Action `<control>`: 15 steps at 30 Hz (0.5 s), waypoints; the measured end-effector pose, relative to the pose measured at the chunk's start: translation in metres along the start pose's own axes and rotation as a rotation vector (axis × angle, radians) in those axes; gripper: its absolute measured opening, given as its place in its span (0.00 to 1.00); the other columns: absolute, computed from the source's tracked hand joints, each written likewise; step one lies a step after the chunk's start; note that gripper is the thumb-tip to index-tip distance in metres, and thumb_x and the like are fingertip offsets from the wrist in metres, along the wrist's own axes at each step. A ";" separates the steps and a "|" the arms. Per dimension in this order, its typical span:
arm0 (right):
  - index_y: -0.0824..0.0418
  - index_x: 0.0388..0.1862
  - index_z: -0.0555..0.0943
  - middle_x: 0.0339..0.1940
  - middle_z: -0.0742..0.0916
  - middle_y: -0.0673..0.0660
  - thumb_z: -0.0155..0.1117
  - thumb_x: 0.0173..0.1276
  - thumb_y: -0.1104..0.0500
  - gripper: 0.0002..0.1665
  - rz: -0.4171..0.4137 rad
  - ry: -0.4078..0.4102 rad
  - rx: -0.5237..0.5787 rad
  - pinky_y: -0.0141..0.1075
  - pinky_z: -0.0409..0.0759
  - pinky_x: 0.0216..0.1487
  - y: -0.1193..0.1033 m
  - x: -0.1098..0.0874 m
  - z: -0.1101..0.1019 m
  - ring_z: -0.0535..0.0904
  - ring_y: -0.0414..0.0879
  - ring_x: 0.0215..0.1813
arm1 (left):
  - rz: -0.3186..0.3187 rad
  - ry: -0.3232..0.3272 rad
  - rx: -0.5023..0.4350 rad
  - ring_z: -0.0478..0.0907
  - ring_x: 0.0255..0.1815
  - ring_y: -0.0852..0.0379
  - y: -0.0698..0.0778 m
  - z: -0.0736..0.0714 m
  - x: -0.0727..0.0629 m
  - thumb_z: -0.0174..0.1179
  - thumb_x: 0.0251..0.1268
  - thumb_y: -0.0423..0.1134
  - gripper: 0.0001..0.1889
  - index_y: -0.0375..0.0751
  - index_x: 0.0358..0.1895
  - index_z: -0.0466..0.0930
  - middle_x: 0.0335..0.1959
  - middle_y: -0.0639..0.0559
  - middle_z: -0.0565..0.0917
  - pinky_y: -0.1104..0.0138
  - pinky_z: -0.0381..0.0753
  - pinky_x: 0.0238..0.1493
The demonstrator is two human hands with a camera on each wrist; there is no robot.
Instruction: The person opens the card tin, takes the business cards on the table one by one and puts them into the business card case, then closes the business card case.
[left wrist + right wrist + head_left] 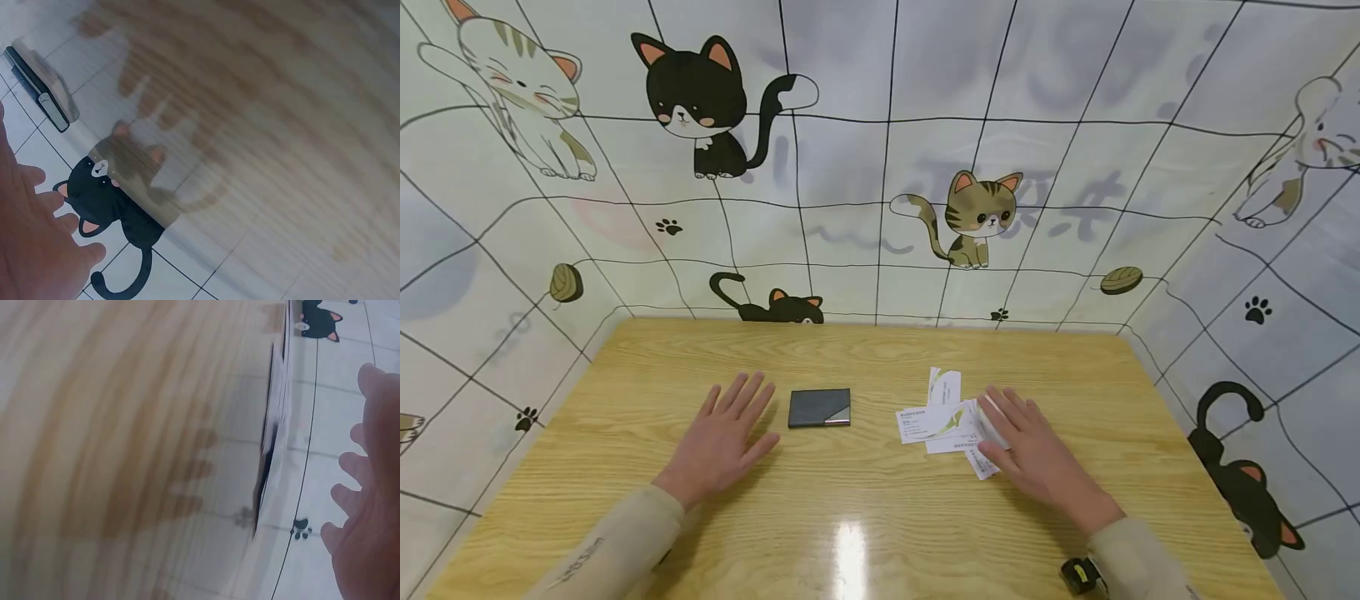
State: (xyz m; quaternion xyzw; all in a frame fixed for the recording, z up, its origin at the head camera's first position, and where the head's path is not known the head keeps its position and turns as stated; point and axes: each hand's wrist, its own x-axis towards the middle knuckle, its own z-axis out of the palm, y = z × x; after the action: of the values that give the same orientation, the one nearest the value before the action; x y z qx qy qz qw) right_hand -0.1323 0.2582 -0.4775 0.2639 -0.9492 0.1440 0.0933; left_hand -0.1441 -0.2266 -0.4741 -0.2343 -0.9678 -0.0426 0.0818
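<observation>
My left hand (pixel 727 437) is held palm down over the table with its fingers straight, holding nothing. Just right of it lies a dark grey card case (pixel 819 408) with a silver corner; the left wrist view also shows the card case (pixel 39 89) past the fingers (pixel 50 200). My right hand (pixel 1037 454), fingers extended, overlaps the right part of a loose spread of white business cards (pixel 936 423) in the head view. From the right wrist, a gap shows between the fingertips (pixel 347 499) and the cards (pixel 275 419), which lie on the table.
The light wooden table (pixel 760 533) has a glossy surface. A cloth with cat drawings (pixel 850 150) stands behind it and along both sides. Near the right sleeve, a small black and yellow object (pixel 1079 575) is at the table's front.
</observation>
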 end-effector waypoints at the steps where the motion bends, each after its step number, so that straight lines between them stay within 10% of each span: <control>1: 0.63 0.81 0.64 0.81 0.67 0.63 0.59 0.80 0.48 0.38 -0.003 -0.002 0.005 0.65 0.58 0.75 -0.003 0.002 0.001 0.59 0.66 0.80 | 0.001 -0.004 -0.008 0.54 0.83 0.38 0.001 0.000 0.001 0.53 0.77 0.59 0.39 0.40 0.81 0.59 0.83 0.40 0.58 0.40 0.53 0.79; 15: 0.66 0.79 0.66 0.79 0.70 0.63 0.59 0.81 0.48 0.36 -0.028 -0.073 0.216 0.59 0.64 0.76 -0.055 0.033 0.015 0.61 0.63 0.81 | 0.049 -0.023 -0.073 0.63 0.79 0.38 0.016 0.008 0.024 0.56 0.78 0.54 0.36 0.32 0.78 0.63 0.79 0.39 0.66 0.44 0.67 0.73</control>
State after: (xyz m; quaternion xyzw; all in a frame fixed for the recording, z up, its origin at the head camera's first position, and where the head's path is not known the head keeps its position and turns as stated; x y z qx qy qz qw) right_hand -0.1325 0.1923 -0.4710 0.2908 -0.9271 0.2346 0.0317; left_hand -0.1588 -0.2007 -0.4770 -0.2611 -0.9605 -0.0731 0.0630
